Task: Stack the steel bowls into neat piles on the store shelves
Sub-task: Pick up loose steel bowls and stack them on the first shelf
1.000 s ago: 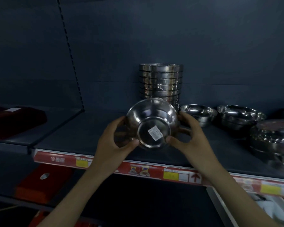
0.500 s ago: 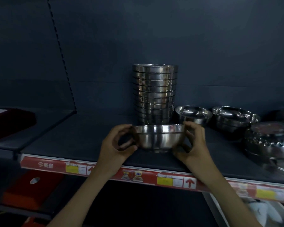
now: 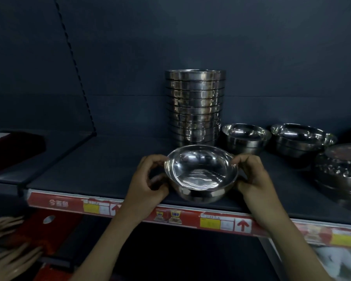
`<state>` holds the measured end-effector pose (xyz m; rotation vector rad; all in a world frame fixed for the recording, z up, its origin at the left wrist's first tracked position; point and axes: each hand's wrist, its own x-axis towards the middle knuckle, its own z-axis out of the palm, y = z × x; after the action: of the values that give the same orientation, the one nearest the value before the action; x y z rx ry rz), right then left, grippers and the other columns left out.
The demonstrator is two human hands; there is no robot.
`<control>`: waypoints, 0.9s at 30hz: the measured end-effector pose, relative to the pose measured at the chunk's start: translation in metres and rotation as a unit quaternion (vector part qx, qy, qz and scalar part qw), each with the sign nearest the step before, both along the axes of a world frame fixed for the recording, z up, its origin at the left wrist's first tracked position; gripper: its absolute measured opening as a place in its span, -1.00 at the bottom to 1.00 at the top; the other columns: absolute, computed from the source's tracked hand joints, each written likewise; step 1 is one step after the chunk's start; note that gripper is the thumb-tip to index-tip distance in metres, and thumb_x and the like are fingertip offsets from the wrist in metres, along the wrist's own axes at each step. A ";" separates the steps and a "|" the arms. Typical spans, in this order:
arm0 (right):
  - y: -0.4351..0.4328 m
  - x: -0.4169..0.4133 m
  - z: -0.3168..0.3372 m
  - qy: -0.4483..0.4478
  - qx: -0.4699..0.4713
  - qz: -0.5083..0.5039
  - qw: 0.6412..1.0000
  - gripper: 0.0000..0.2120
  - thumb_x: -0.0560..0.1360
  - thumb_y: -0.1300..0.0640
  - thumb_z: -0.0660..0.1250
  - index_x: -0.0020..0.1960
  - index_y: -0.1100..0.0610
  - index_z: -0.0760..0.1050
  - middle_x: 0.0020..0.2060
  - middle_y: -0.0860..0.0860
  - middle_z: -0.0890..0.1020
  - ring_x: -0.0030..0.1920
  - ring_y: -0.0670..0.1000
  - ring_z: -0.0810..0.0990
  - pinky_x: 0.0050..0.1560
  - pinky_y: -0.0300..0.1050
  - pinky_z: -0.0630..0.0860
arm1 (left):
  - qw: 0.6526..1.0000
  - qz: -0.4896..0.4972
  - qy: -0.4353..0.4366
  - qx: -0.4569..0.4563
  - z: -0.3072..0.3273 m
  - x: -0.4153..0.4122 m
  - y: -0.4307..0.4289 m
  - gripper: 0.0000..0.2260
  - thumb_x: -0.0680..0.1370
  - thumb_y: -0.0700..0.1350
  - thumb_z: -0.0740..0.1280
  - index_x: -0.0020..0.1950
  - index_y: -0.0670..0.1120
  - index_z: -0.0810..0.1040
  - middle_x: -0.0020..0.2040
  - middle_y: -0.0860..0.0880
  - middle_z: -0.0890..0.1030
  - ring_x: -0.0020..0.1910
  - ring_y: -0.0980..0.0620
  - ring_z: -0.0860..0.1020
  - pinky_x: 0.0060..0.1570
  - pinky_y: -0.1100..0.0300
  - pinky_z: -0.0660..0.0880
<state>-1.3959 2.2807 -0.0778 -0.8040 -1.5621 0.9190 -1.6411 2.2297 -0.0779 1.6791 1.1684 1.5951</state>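
A wide dark shelf [image 3: 109,163] runs across the store, with a red price strip [image 3: 130,207] along its front edge. Near the back of the shelf stands a tall pile [image 3: 195,106] of steel bowls. They are all nested with the open side up, and the pile looks straight. Far to the right sit some bumpy patterned bowls [image 3: 342,173]. Between them and the tall pile are a short pile [image 3: 245,138] and a second short pile [image 3: 300,140], each only a few bowls high. In front of the tall pile, low down by the front edge of the shelf, is one loose steel bowl [image 3: 201,175]. It is open side up and tipped a little toward the person. I cannot tell if its bottom touches the shelf or hangs just above it. The left hand [image 3: 148,183] holds its left side and the right hand [image 3: 253,179] holds its right side, so the grip is closed on the bowl from both sides, with fingers [image 3: 239,159] curled over the rim. The bowl is round, so no end sticks out. What matters is where the tall pile is. It is straight behind the bowl and its top is well above it. Both hands are the same way off from it. I think the bowl must go up first and then back, level, to drop into the top bowl.
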 end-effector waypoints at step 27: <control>-0.020 -0.026 0.132 0.081 0.085 0.058 0.991 -0.18 0.42 -0.02 0.36 0.59 -0.01 0.08 0.39 -0.18 0.47 0.35 -0.28 0.43 0.31 -0.34 0.41 | 0.986 -0.001 -0.087 0.140 0.117 0.032 -0.010 -0.70 0.52 -0.10 0.28 0.25 0.06 0.52 0.11 0.26 0.66 0.19 0.31 0.56 0.08 0.47 0.44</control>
<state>-1.4221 2.2606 0.0538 -0.5106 -1.5329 0.8967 -1.6091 2.2196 0.0391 1.6651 0.8887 1.9351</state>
